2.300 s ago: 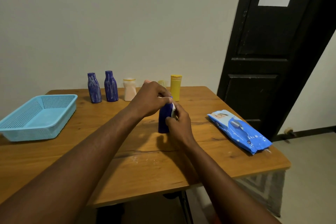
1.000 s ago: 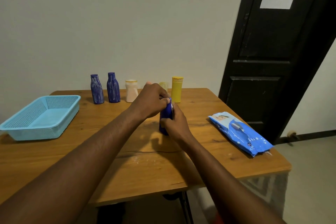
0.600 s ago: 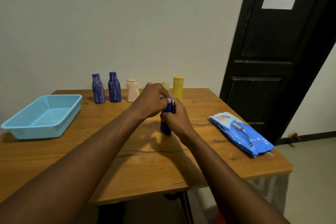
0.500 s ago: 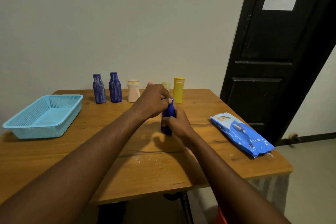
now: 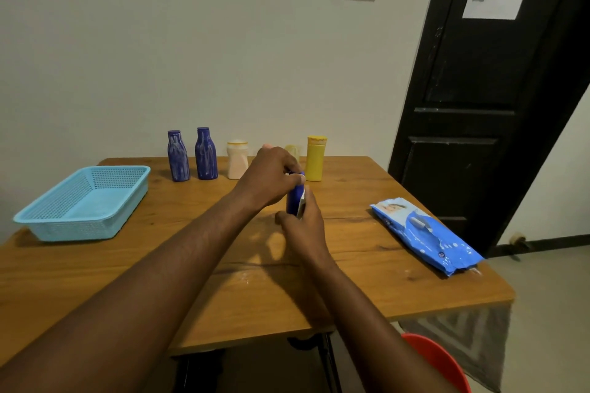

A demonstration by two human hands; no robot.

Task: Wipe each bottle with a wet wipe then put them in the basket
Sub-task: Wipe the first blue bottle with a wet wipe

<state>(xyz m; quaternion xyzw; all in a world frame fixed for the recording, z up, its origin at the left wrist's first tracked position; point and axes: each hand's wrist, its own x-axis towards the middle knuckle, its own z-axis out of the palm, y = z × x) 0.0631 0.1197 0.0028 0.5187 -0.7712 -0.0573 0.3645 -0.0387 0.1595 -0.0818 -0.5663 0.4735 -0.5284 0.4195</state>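
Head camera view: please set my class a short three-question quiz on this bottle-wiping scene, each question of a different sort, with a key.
1. True or false: the light blue basket already holds a bottle.
2. Multiple choice: which hand grips the top of the blue bottle while the other holds the wet wipe against its side? A. left B. right C. neither
3. Fill in: on the table, the wet wipes pack lies to the ___ of both hands.

Key
1. False: nothing lies in it.
2. A: the left hand grips the top; the right hand holds the wipe.
3. right
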